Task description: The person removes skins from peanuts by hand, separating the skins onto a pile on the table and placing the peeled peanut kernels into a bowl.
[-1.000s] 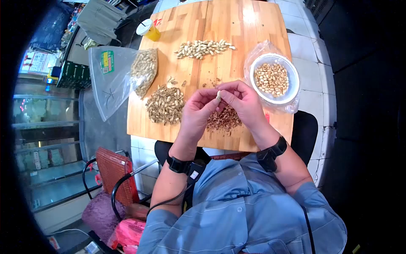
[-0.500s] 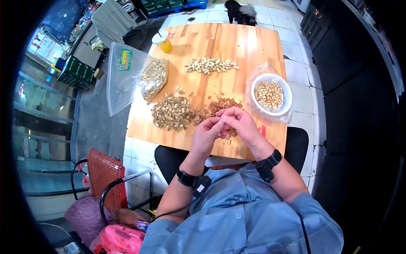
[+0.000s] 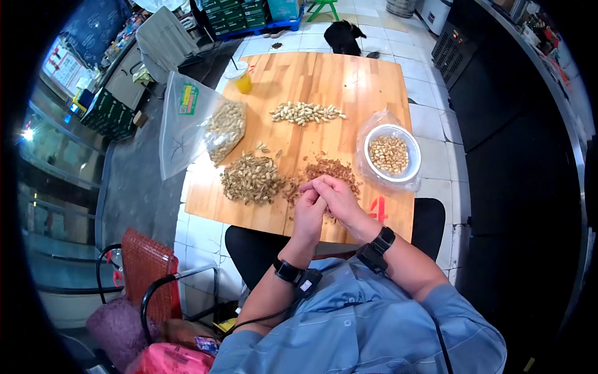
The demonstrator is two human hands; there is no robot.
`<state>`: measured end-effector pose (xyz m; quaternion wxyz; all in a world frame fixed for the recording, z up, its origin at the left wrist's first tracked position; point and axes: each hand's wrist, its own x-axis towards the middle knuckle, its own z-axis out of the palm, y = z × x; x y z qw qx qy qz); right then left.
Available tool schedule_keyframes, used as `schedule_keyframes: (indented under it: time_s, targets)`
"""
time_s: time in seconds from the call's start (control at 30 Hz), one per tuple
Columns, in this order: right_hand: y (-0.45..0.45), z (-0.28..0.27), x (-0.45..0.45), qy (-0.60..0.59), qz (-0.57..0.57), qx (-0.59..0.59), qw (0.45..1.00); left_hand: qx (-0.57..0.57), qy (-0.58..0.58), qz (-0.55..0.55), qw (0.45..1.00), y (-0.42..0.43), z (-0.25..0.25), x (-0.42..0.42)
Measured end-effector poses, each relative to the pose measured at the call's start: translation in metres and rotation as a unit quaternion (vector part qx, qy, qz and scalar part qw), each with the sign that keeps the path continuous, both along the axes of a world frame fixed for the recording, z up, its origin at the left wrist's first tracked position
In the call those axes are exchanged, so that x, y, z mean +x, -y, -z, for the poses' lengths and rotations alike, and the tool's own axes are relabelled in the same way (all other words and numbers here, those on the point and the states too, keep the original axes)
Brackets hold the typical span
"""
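My left hand (image 3: 308, 218) and my right hand (image 3: 337, 198) meet over the near edge of the wooden table, fingers pressed together. Whatever is between the fingertips is hidden. Just beyond them lies a heap of reddish-brown skins (image 3: 336, 168), with loose flakes spreading under the hands. A pile of empty, pale brown peanut shells (image 3: 251, 179) is to the left. Farther up, a row of pale unshelled peanuts (image 3: 305, 113) lies across the wood. To the right stands a white bowl (image 3: 412, 151) lined up on clear plastic, holding golden peeled peanuts (image 3: 389, 154).
A clear zip bag (image 3: 187, 140), partly filled with peanuts, lies over the table's left edge. Behind it is a lidded cup of yellow drink (image 3: 240, 77) with a straw. A black dog (image 3: 342, 37) is on the tiled floor past the table. A reddish woven chair (image 3: 149, 271) stands at left.
The view has tilted, so the table sits lower in it. My hands have closed nearer together, the right one now covering the left fingertips. The dog has turned.
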<state>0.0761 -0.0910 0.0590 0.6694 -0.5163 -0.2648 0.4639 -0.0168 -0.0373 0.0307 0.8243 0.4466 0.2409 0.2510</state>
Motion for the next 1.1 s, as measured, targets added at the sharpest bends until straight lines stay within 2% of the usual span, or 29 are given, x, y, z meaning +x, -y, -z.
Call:
schedule_keyframes:
  time_s: [0.27, 0.37, 0.47, 0.6, 0.77, 1.0, 1.1]
  targets:
    - [0.002, 0.001, 0.002, 0.027, -0.001, -0.026, 0.999, 0.022, -0.022, -0.013, 0.999, 0.003, 0.003, 0.004]
    - [0.000, 0.005, -0.001, -0.007, 0.034, -0.018, 0.999, 0.026, -0.047, -0.001, 0.999, 0.000, -0.007, 0.007]
    - [0.005, -0.014, 0.003, -0.105, 0.049, -0.015, 0.993, 0.018, -0.060, 0.025, 0.998, -0.009, -0.005, 0.007]
    - [0.007, -0.002, 0.007, -0.115, 0.060, -0.009, 0.992, 0.016, -0.086, 0.016, 0.996, -0.008, -0.011, 0.011]
    - [0.011, 0.004, 0.008, -0.128, 0.034, -0.038, 0.990, -0.003, -0.068, 0.011, 0.998, -0.006, 0.001, 0.005]
    - [0.012, 0.003, 0.004, -0.118, 0.033, -0.012, 0.992, -0.011, -0.040, -0.006, 0.999, -0.006, 0.004, 0.006]
    - [0.011, 0.005, 0.002, -0.122, 0.054, -0.004, 0.991, -0.054, 0.000, -0.010, 0.999, -0.003, 0.005, 0.008]
